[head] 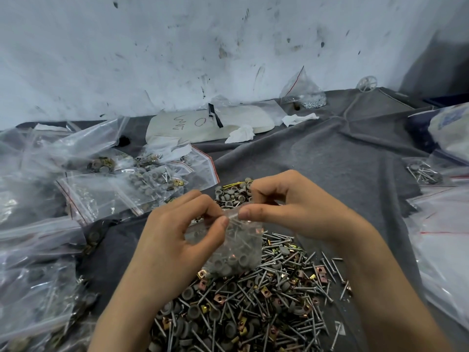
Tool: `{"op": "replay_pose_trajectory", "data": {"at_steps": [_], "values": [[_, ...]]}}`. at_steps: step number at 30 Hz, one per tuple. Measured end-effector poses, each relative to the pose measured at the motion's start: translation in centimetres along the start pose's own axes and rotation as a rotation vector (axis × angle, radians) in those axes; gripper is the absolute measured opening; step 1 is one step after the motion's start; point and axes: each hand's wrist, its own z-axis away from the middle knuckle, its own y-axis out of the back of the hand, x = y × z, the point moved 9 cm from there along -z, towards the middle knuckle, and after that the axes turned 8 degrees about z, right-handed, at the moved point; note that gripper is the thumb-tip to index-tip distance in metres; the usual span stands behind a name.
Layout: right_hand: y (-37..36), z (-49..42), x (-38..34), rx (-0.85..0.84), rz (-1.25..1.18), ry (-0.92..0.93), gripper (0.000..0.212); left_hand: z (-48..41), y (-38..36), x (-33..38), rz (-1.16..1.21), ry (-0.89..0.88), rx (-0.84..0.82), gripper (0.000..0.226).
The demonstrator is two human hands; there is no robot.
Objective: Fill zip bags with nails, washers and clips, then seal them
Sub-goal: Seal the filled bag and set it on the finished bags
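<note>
**Materials and finishes**

Zip bag (236, 247) is showing as thin clear plastic film, glossy, creasing and catching light. Nails (312, 323) are gleaming as bare silver-grey metal. Washers (229, 196) are looking matt grey, rubber or plastic, cannot tell which. Clips (320, 271) are shining as plated metal in brassy yellow and coppery tones. Cloth (330, 161) covering the desk is reading as dark grey fabric, matt, fuzzy, felt-like. Filled bags (114, 189) on the left are glinting as the same clear glossy plastic, with a red strip at the seal. Tissues (239, 134) are lying as white crumpled paper. Wall (152, 47) is showing white paint, matt, scuffed and stained.
</note>
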Motion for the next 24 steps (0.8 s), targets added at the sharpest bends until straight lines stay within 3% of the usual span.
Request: {"op": "replay_pose_trajectory", "data": {"at_steps": [5,10,13,19,24], "values": [[-0.2,0.0,0.4,-0.023,-0.014,-0.01,0.045,0.0,-0.2,0.0,0.002,-0.009,-0.006,0.02],[-1.4,-0.3,-0.2,-0.101,-0.005,0.035,0.025,0.0,-0.3,-0.1,0.028,-0.006,-0.031,0.017],[-2.0,-0.4,-0.3,-0.16,0.033,0.043,0.028,0.1,-0.6,-0.1,0.022,-0.004,-0.044,0.017],[-1.1,0.1,-0.2,-0.16,-0.021,0.037,0.034,0.2,-0.9,0.1,0.066,-0.028,-0.056,0.043],[-0.3,0.5,-0.1,-0.169,-0.037,0.021,0.038,0.2,-0.9,0.3,0.14,-0.015,-0.068,0.05]]}}
